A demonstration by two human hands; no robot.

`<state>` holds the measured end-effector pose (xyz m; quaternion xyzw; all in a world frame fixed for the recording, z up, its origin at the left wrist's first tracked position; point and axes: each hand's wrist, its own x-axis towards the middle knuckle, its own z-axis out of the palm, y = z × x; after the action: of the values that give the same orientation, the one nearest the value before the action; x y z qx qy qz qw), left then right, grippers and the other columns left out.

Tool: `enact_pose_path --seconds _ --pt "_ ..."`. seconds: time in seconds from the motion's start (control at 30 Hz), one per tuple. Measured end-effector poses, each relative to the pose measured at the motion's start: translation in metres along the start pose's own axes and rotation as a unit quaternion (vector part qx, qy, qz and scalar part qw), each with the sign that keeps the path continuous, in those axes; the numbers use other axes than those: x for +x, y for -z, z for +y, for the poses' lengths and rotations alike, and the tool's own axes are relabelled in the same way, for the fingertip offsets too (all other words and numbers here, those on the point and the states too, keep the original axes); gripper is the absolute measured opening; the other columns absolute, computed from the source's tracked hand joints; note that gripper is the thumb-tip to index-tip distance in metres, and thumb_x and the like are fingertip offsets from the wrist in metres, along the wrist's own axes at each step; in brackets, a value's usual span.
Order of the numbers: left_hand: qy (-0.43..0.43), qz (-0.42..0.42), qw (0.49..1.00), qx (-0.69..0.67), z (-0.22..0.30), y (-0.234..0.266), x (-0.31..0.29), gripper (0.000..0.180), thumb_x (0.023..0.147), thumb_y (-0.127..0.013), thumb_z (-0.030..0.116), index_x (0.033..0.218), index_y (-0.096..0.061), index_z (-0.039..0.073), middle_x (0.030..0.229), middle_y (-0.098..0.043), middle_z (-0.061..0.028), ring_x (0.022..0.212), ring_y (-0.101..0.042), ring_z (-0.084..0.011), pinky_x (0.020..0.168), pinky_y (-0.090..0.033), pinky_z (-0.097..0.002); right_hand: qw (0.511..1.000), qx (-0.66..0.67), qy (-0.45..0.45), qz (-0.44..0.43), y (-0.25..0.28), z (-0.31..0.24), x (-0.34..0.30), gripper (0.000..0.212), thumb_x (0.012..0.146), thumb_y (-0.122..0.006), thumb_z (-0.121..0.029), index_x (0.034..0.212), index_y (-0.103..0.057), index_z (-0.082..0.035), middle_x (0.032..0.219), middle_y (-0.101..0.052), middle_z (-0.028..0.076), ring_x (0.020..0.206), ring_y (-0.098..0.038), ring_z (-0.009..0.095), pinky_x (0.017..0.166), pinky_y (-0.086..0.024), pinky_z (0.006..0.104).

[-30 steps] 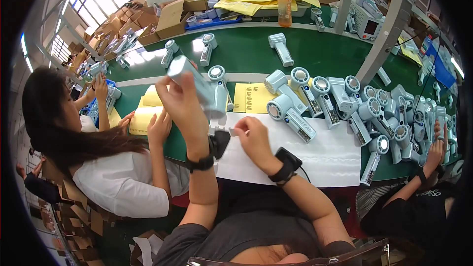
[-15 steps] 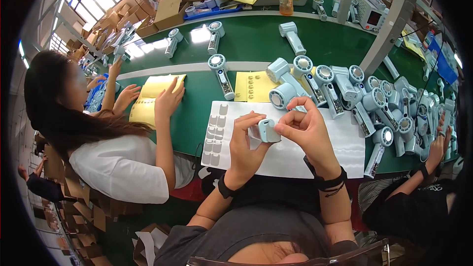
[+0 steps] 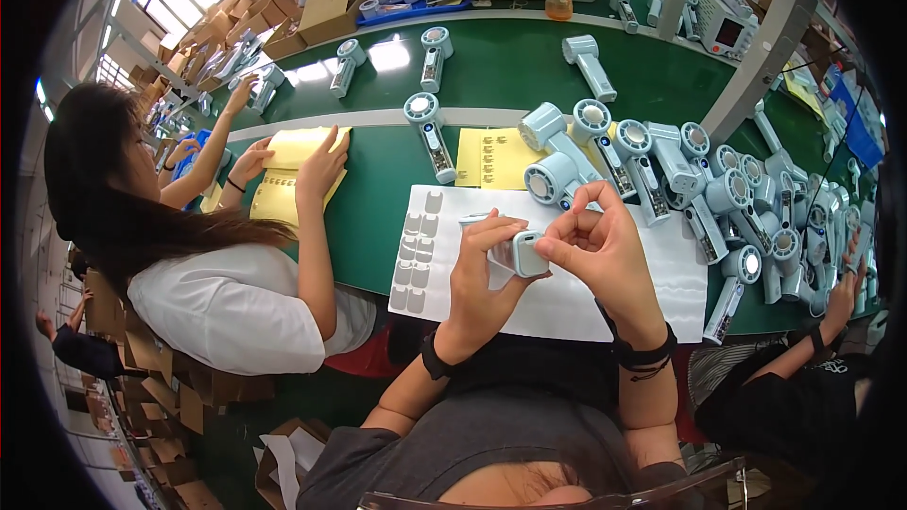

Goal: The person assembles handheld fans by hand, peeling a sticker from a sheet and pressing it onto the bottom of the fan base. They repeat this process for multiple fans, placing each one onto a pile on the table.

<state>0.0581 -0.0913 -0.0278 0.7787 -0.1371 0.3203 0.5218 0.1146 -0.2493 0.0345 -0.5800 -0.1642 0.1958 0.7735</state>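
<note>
My left hand (image 3: 478,288) is wrapped round a light blue handheld fan (image 3: 529,255), with the end of its handle turned toward me. A small slot shows in that end. My right hand (image 3: 605,260) pinches with thumb and forefinger at the handle's right edge; whatever is between the fingertips is too small to make out. Both hands are above a white sheet (image 3: 661,293) on the table. Grey rounded stickers (image 3: 416,250) sit in two columns along the sheet's left side.
Many light blue fans (image 3: 727,191) are heaped at the right; one fan (image 3: 430,137) lies alone beyond the sheet. A yellow sticker sheet (image 3: 488,159) lies behind. At left a co-worker holds yellow sheets (image 3: 274,198); another person's hand (image 3: 841,297) is at right. A metal post (image 3: 746,66) rises at back right.
The view has shifted slightly. The fan's handle end has tilted a little in my left hand, and my right hand keeps its pinch at the edge. The left co-worker's hands have moved on the yellow sheets.
</note>
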Motion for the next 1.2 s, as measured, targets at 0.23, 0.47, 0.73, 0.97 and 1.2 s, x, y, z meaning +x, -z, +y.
enact_pose_path --seconds 0.23,0.47,0.73,0.97,1.2 --pt "0.004 0.002 1.0 0.003 0.002 -0.001 0.001 0.063 0.066 -0.083 -0.006 0.118 -0.05 0.005 0.116 -0.056 -0.0095 0.112 -0.058 -0.0247 0.113 -0.033 -0.0496 0.999 -0.033 0.029 0.013 -0.001 0.003 0.0 0.044 0.081 -0.076 -0.003 0.102 -0.038 -0.006 0.079 -0.065 0.008 0.069 -0.062 0.01 0.062 -0.051 0.0229" --pt "-0.019 -0.004 1.0 0.023 0.003 -0.001 0.001 0.061 0.067 -0.083 -0.005 0.117 -0.05 0.004 0.115 -0.059 -0.0107 0.111 -0.058 -0.0261 0.112 -0.034 -0.0517 0.983 -0.166 0.055 0.057 -0.011 -0.004 -0.009 0.042 0.08 -0.077 -0.003 0.099 -0.04 -0.008 0.077 -0.061 0.003 0.068 -0.056 0.007 0.063 -0.046 0.0209" --pt "-0.223 -0.171 0.95 0.14 -0.026 -0.006 0.119 0.052 0.063 -0.075 -0.006 0.111 -0.058 0.004 0.114 -0.062 -0.012 0.109 -0.058 -0.0317 0.11 -0.033 -0.0557 0.994 -0.036 -0.049 0.089 0.027 0.035 0.007 0.033 0.089 -0.072 -0.024 0.096 -0.045 -0.006 0.07 -0.056 -0.001 0.06 -0.049 0.006 0.055 -0.04 0.0223" --pt "-0.268 -0.326 0.84 0.341 -0.196 -0.004 0.23 0.039 0.076 -0.063 -0.004 0.113 -0.058 0.004 0.119 -0.06 -0.0116 0.116 -0.055 -0.0307 0.106 -0.039 -0.0495 0.922 -0.373 -0.068 -0.079 -0.031 0.059 0.011 0.026 0.088 -0.069 -0.022 0.097 -0.053 -0.003 0.063 -0.054 0.009 0.06 -0.055 0.02 0.058 -0.043 0.031" --pt "-0.248 -0.168 0.804 0.514 -0.229 -0.036 0.221 0.033 0.083 -0.061 0.001 0.115 -0.054 0.005 0.122 -0.053 -0.0163 0.115 -0.055 -0.0352 0.093 -0.049 -0.0444 0.852 -0.5 0.152 -0.016 -0.059 0.117 0.038 0.02 0.082 -0.068 -0.009 0.097 -0.058 -0.002 0.083 -0.058 0.016 0.082 -0.057 0.033 0.067 -0.047 0.0408"
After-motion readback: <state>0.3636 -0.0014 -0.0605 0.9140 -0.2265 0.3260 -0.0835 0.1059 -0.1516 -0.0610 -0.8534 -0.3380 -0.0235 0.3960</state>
